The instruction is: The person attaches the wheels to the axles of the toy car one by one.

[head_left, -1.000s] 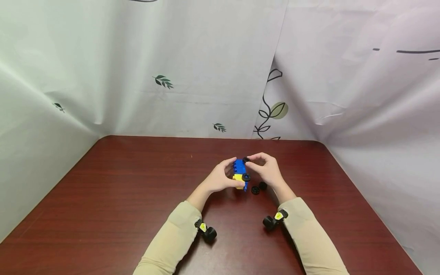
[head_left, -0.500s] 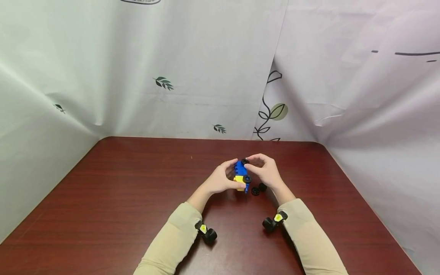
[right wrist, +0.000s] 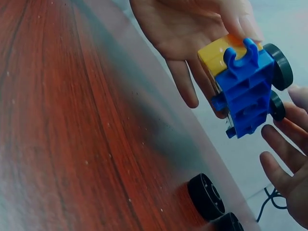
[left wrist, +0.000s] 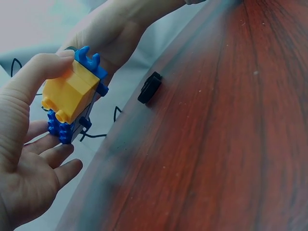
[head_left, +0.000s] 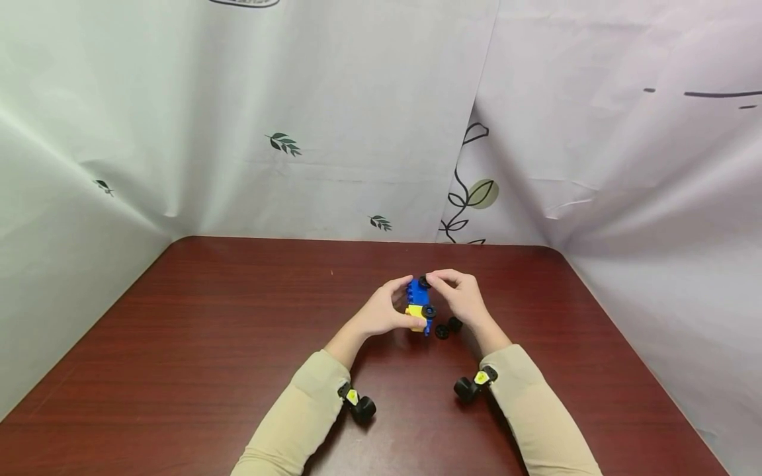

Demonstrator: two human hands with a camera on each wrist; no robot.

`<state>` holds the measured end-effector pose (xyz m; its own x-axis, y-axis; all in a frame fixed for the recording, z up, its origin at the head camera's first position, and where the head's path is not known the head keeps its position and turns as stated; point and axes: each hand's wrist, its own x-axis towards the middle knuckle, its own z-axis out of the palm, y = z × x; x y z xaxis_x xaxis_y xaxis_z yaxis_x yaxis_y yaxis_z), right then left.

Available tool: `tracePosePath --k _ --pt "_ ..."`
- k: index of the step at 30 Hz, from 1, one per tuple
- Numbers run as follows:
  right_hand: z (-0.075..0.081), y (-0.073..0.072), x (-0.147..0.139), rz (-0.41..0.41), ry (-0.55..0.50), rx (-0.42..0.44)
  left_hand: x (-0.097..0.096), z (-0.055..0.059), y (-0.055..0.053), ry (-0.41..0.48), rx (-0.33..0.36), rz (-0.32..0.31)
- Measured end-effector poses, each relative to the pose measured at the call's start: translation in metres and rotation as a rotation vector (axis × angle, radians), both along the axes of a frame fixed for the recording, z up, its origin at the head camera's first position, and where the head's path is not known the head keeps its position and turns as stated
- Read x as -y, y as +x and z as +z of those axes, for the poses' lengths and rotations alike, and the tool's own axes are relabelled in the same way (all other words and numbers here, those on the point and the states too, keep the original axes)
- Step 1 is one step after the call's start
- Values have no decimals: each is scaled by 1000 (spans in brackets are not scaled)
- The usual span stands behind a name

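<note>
- White fabric with printed leaves hangs behind and at both sides of a dark red wooden desk, apparently screening off the surroundings.
- Right of the desk's middle, a blue-and-yellow toy car is held up off the surface, between both hands, tipped so that its wheeled side faces up.
- Left hand grips the car, thumb across the yellow block and fingers against the blue studded end; this seems meant to steady the body while leaving the wheeled side exposed.
- Right hand pinches the far wheel between thumb and forefinger, with little gap there; its other fingers spread loosely, probably to stay out of the way.
- Nearer the person, the near wheel sits on the same side of the car, untouched by the right hand.
- Opposite these, two blue axle stubs stick out bare.
- Two loose wheels, one at left and one at right, lie side by side just near of the right hand, likely kept there for easy reach.
</note>
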<state>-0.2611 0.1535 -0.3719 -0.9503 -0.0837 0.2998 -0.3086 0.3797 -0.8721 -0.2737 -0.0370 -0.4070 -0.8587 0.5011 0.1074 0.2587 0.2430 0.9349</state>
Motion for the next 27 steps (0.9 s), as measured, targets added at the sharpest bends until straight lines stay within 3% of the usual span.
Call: tracePosePath --k 5,11,27 --pt "-20 -15 -4 -70 -53 15 -2 1 4 -30 -20 2" --pt "-21 -16 -3 -85 -159 125 -5 4 6 -55 -62 2" --pt "-16 -15 -7 84 -223 498 -7 7 9 -40 -88 21"
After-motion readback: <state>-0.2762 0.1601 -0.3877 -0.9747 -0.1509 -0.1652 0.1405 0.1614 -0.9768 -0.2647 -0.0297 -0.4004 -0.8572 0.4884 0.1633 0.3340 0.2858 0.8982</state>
